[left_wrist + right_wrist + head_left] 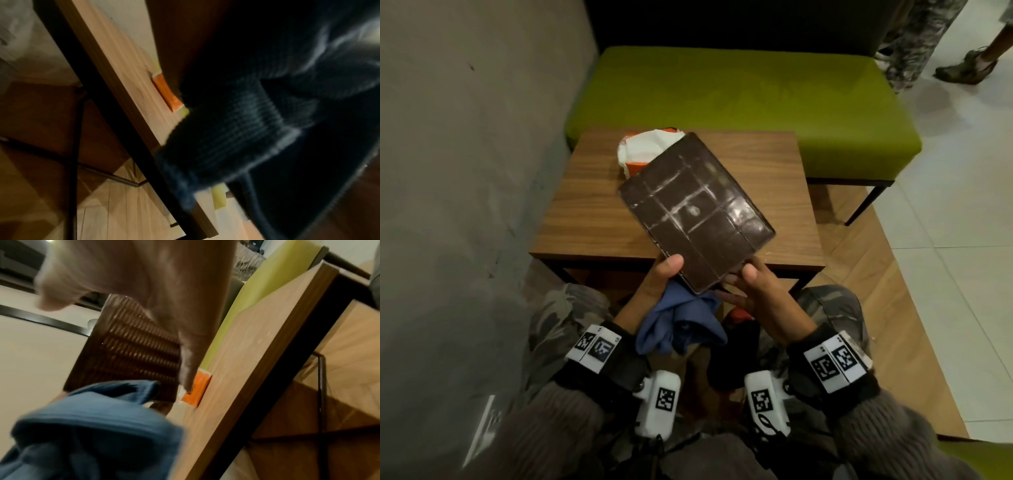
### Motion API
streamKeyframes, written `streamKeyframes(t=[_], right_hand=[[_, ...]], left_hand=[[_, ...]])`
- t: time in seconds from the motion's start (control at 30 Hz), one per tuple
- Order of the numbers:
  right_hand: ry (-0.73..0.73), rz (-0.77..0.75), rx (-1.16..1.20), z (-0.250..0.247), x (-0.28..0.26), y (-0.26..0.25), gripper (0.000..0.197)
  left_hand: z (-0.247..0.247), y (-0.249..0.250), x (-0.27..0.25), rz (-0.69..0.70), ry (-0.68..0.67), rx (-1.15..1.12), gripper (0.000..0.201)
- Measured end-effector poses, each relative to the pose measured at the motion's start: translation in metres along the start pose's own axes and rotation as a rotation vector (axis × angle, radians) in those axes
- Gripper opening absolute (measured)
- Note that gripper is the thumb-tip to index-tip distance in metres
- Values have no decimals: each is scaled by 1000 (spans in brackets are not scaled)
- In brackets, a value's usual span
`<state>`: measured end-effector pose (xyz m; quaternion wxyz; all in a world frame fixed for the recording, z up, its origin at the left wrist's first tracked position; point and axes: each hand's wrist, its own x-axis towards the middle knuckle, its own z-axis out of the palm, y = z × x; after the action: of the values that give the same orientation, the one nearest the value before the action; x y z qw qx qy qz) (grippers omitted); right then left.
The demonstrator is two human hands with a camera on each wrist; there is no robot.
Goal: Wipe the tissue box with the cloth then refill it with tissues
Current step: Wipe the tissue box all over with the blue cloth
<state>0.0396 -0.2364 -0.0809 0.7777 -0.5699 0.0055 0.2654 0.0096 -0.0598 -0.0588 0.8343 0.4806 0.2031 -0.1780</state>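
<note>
I hold the dark brown tissue box [695, 212] tilted above the near edge of the wooden table [585, 205], its flat underside, scuffed with pale lines, facing up. My left hand [664, 274] grips its near left corner, thumb on top. A blue cloth [681, 325] hangs bunched under that hand. My right hand [753, 284] pinches the near right corner. In the right wrist view the box's woven side [127, 350] shows beside the cloth [92, 426]. The cloth [236, 129] fills most of the left wrist view. An orange tissue pack [643, 147] with white tissue showing lies at the table's far side, partly behind the box.
A green cushioned bench [722, 96] stands right behind the table. A grey wall [465, 137] runs along the left. Another person's feet [962, 68] stand on the pale tile floor at the top right. My knees are under the table's near edge.
</note>
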Motion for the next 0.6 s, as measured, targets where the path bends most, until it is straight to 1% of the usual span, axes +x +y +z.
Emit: streamKeyframes(t=[0.03, 0.07, 0.1, 0.13, 0.17, 0.2, 0.23, 0.27, 0.3, 0.37, 0.4, 0.43, 0.47, 0.5, 0.53, 0.57, 0.6], right_hand=[[21, -1, 35, 4, 2, -1, 110], [45, -9, 80, 5, 4, -1, 95], [69, -22, 118, 5, 5, -2, 84], [90, -31, 136, 3, 7, 0, 80], [116, -35, 133, 1, 7, 0, 82], [158, -40, 113, -2, 8, 1, 87], [211, -48, 83, -6, 9, 0, 91], [270, -59, 44, -11, 9, 0, 93], [317, -68, 6, -16, 10, -2, 93], [375, -57, -54, -26, 10, -3, 96], [390, -48, -70, -29, 10, -4, 98], [406, -43, -80, -32, 10, -3, 99], [422, -41, -84, -32, 9, -3, 100], [431, -40, -85, -30, 9, -2, 100], [441, -37, -85, -28, 9, -2, 101], [442, -34, -83, -24, 10, -2, 102], [440, -32, -75, -20, 10, -3, 102]], left_hand=[[0, -2, 6, 74, 3, 63, 76], [0, -3, 11, 133, -26, 116, 84], [-2, -5, 16, 164, -65, 174, 88], [-6, -6, 19, 175, -72, 251, 82], [-8, -6, 18, 182, -83, 349, 73], [-11, -7, 20, 197, -66, 448, 68], [-15, -9, 23, 244, -10, 546, 68], [-22, -10, 25, 279, 73, 595, 70], [-26, -7, 23, 298, 172, 595, 72], [-35, 1, 20, 326, 390, 392, 79], [-37, 8, 18, 356, 451, 271, 80], [-36, 14, 14, 427, 476, 192, 76], [-31, 20, 10, 521, 461, 148, 66], [-25, 25, 6, 605, 419, 159, 57], [-17, 28, 3, 682, 373, 226, 53], [-7, 29, -2, 765, 322, 363, 53], [1, 27, -6, 869, 260, 564, 55]])
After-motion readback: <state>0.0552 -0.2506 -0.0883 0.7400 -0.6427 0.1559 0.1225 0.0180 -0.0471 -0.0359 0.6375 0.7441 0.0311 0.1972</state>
